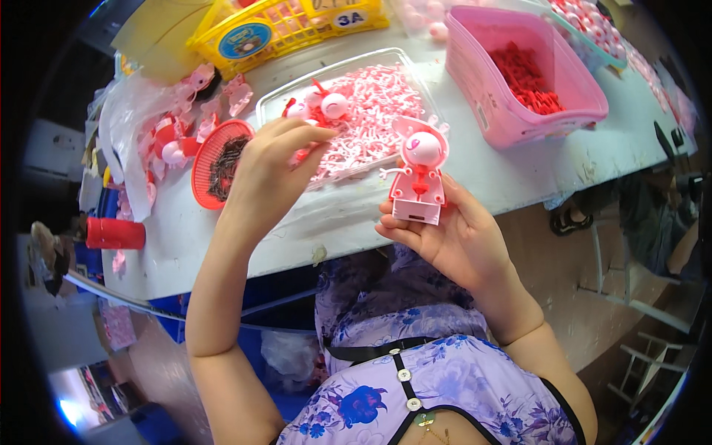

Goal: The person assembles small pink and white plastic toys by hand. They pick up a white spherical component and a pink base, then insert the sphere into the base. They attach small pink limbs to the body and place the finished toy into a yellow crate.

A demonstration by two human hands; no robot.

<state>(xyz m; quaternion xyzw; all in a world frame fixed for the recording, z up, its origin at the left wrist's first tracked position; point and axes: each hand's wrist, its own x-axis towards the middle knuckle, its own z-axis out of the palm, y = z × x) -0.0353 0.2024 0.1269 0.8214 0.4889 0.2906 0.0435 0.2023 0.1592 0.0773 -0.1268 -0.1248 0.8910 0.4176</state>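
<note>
My right hand point(467, 241) holds a pink plastic toy figure point(420, 182) upright from below and behind. The figure has a round pale head inside a pink hood, red parts in its open front and a boxy pale-pink base. A small pale arm-like piece sticks out on its left side. My left hand point(278, 159) hangs over the near left part of a clear tray point(261, 111) full of small pink and white pieces point(378, 96). Its thumb and forefinger are drawn close together; whatever they pinch is hidden. Partly built red-and-pink figures point(332, 106) lie in the tray, just beyond that hand.
Left of the tray stands a red basket point(200, 174) of dark small parts. Pink figure parts point(172, 148) and plastic bags lie further left, near a red cylinder point(116, 233). A yellow basket point(297, 41) stands behind; a pink bin point(486, 104) holds red pieces at right.
</note>
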